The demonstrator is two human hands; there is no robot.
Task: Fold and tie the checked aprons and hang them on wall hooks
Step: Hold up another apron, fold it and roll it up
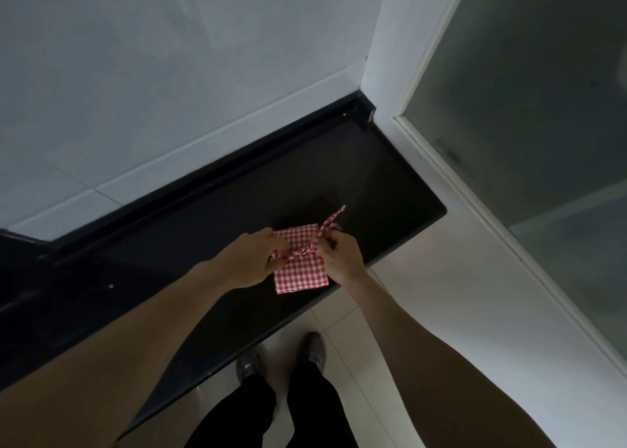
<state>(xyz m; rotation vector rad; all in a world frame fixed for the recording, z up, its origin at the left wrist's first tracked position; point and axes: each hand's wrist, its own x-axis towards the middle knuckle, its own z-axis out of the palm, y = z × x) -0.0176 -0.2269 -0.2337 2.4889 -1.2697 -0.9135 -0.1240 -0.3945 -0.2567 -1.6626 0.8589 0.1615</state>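
A red and white checked apron (300, 273), folded into a small square, lies near the front edge of a black countertop (190, 244). Its tie strap (327, 225) crosses the bundle and sticks up toward the back right with a frayed end. My left hand (249, 261) pinches the strap at the bundle's left side. At the right side my right hand (341, 257) pinches the same strap, fingers curled round it. No wall hooks are in view.
A pale tiled wall (169, 74) rises behind the counter. A white door frame (424, 135) with frosted glass (529, 108) stands at the right. The counter ends at a corner (441, 210) on the right. My shoes (281, 359) stand on light floor tiles below.
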